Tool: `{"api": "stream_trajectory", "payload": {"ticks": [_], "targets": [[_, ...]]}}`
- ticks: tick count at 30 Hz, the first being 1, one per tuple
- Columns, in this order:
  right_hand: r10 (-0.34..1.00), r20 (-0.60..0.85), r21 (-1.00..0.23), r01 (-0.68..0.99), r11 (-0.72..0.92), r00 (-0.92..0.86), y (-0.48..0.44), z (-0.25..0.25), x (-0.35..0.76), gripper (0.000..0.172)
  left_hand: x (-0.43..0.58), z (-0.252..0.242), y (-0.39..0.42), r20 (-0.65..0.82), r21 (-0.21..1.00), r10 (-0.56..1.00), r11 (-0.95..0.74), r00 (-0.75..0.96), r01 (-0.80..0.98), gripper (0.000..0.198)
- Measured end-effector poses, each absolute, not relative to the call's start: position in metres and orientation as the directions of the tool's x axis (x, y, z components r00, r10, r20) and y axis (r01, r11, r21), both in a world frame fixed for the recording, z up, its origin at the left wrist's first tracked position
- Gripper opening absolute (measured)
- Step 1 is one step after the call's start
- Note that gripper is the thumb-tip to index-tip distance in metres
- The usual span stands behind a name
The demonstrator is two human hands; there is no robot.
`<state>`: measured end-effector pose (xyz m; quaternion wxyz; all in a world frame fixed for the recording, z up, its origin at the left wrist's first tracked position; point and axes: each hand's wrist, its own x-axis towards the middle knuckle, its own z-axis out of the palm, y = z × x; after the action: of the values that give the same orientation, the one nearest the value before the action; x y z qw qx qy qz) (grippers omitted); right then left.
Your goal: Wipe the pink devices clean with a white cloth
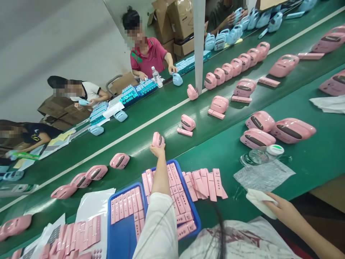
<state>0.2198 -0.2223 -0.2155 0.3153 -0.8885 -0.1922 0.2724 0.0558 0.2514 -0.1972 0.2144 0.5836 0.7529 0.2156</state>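
My left hand reaches out over the green belt and grips a pink rounded device from below. Beneath that arm, blue trays hold rows of pink flat panels; more pink panels lie fanned out just to their right. My right hand rests near the table's front edge, fingers closed on a white cloth.
Many pink devices and pink strips lie along the belt. A clear water bottle lies beside a plastic sheet. A white post stands mid-belt. Across it, several people handle blue devices and cardboard boxes.
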Motion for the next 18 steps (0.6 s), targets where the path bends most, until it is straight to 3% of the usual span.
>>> {"api": "stream_trajectory", "payload": {"ticks": [6, 10, 13, 18], "targets": [[0.59, -0.544, -0.711, 0.046, -0.702, 0.596, -0.202, -0.212, 0.236, 0.032, 0.042, -0.173, 0.236, -0.195, 0.535, 0.968, 0.238, -0.155, 0.811, 0.064], [0.572, -0.591, -0.707, -0.023, -0.707, 0.569, -0.193, -0.209, 0.24, 0.038, 0.042, -0.154, 0.178, -0.218, 0.565, 0.968, 0.024, 0.121, 0.825, 0.042], [0.593, -0.587, -0.726, -0.035, -0.686, 0.551, -0.186, -0.201, 0.235, 0.038, 0.048, -0.155, 0.108, -0.315, 0.577, 0.873, -0.136, 0.373, 0.805, 0.041], [0.634, -0.589, -0.752, -0.052, -0.657, 0.501, -0.178, -0.187, 0.231, 0.038, 0.051, -0.155, 0.047, -0.352, 0.542, 0.774, -0.289, 0.526, 0.789, 0.022]]}}
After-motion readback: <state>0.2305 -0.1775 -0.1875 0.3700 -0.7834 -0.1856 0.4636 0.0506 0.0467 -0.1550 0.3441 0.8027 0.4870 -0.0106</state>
